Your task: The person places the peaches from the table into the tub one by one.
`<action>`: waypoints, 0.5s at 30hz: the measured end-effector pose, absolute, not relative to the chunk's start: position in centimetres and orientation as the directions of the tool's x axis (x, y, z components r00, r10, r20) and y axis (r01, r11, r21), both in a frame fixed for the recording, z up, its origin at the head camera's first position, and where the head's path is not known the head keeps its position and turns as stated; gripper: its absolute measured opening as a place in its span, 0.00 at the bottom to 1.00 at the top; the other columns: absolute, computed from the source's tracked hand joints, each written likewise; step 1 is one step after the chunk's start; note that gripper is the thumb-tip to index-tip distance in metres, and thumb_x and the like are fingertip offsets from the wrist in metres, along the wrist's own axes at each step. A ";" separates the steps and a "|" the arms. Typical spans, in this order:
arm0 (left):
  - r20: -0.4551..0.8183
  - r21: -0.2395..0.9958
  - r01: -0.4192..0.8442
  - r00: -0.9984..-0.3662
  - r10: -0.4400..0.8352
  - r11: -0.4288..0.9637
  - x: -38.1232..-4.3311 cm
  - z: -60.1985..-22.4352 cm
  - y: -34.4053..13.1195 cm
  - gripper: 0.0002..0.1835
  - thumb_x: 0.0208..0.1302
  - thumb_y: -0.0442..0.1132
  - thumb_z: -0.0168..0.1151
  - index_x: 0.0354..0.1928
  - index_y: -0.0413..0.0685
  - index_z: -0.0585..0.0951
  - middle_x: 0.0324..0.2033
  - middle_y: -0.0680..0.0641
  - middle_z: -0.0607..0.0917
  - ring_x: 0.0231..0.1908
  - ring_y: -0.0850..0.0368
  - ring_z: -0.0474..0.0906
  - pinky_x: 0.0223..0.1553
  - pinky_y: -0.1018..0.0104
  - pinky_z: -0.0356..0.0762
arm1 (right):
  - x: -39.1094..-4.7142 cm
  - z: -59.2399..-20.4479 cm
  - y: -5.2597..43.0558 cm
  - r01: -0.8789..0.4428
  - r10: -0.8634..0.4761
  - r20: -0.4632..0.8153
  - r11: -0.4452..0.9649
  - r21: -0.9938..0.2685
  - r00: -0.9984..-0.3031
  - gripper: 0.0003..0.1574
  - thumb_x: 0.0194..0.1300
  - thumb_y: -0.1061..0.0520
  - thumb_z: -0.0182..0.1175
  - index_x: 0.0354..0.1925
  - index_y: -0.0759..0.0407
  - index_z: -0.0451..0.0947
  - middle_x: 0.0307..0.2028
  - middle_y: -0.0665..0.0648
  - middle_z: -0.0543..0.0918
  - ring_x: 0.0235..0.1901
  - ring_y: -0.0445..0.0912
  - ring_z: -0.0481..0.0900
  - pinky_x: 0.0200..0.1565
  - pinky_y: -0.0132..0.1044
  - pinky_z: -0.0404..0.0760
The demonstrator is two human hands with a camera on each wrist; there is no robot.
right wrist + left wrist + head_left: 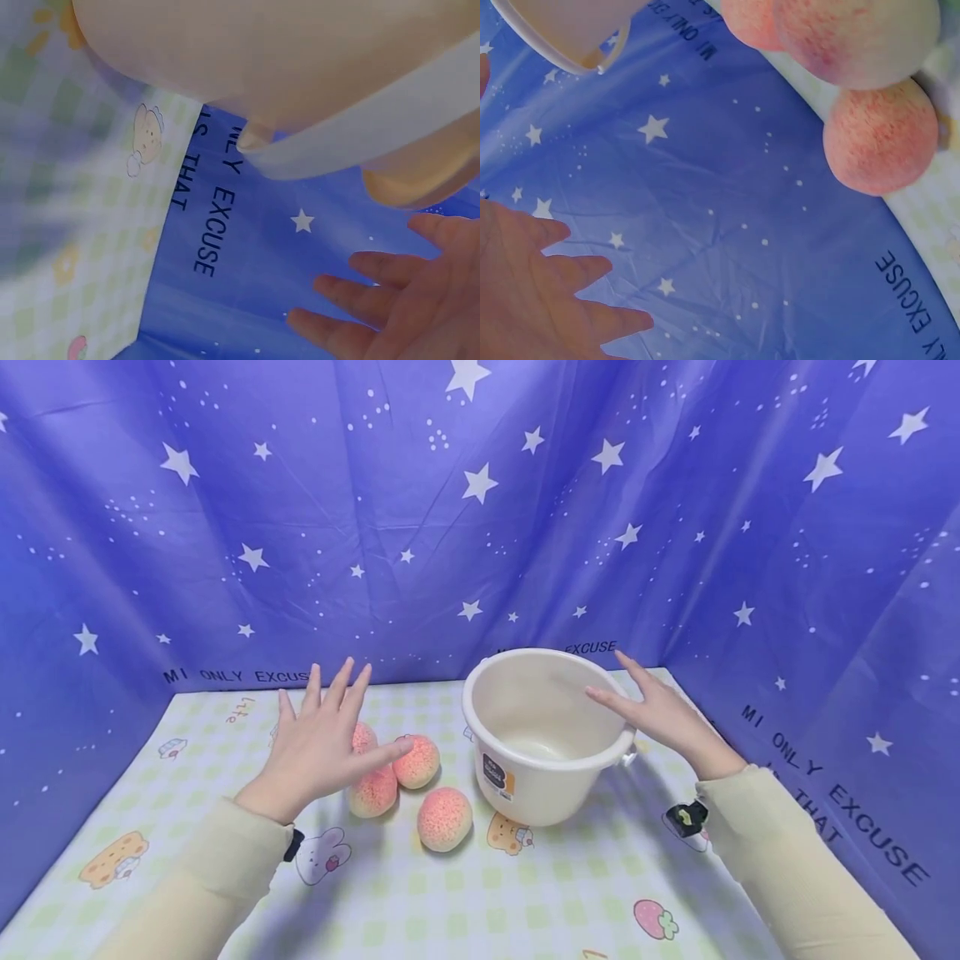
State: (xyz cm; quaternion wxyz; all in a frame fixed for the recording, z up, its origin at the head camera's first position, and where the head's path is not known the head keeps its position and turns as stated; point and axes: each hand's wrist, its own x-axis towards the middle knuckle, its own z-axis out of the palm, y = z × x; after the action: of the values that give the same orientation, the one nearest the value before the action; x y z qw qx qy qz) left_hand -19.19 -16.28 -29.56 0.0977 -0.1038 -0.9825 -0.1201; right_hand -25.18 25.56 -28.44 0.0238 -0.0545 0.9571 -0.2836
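Observation:
My left hand (318, 743), fingers spread and straight, hovers over the left of the table beside several pink-and-cream peaches. One peach (445, 819) lies nearest the front; another peach (416, 762) lies by my left thumb, and a third is partly hidden behind that hand. Right of them a white bucket (536, 795) stands upright, its visible inside bare. My right hand (667, 714) is at the bucket's right rim, fingers extended; whether it touches the rim I cannot tell. The right wrist view shows the bucket's handle (337, 135) above the straight fingers of that hand (412, 300).
A pale green checked tablecloth (570, 893) with cartoon prints covers the table. Blue curtains (405, 510) with white stars rise behind it and along both sides. The bucket carries a dark and orange label (497, 774) on its front.

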 end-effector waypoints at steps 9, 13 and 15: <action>0.243 0.180 0.275 -0.943 0.229 0.944 -18.9 -29.8 -15.2 0.60 0.54 0.80 0.51 0.80 0.55 0.45 0.79 0.44 0.46 0.76 0.29 0.33 0.65 0.20 0.29 | -25.6 -29.4 25.4 -0.066 -0.115 -0.028 0.737 -0.673 -0.993 0.60 0.66 0.24 0.49 0.80 0.44 0.33 0.78 0.67 0.44 0.74 0.70 0.49 0.67 0.71 0.54; 0.243 0.175 0.288 -0.939 0.242 0.942 -18.9 -30.2 -14.8 0.60 0.52 0.81 0.50 0.79 0.55 0.47 0.79 0.44 0.47 0.76 0.29 0.35 0.65 0.20 0.31 | -25.9 -29.9 25.3 -0.063 -0.122 -0.027 0.678 -0.733 -0.992 0.58 0.67 0.26 0.49 0.80 0.46 0.34 0.78 0.67 0.44 0.75 0.68 0.47 0.70 0.67 0.55; 0.240 0.180 0.295 -0.938 0.249 0.938 -18.8 -30.4 -14.5 0.61 0.52 0.82 0.51 0.79 0.55 0.47 0.79 0.44 0.48 0.76 0.30 0.35 0.65 0.20 0.32 | -26.0 -30.1 25.3 -0.059 -0.125 -0.030 0.650 -0.758 -0.992 0.58 0.68 0.28 0.50 0.80 0.47 0.34 0.78 0.67 0.44 0.76 0.67 0.45 0.71 0.66 0.54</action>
State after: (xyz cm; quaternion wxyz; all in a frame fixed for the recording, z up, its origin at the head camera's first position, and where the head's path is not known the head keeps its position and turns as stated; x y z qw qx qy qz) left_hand -18.82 -14.52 -30.43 0.1072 -0.1391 -0.9786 -0.1074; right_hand -26.01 25.28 -30.11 0.0399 -0.0508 0.9074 -0.4152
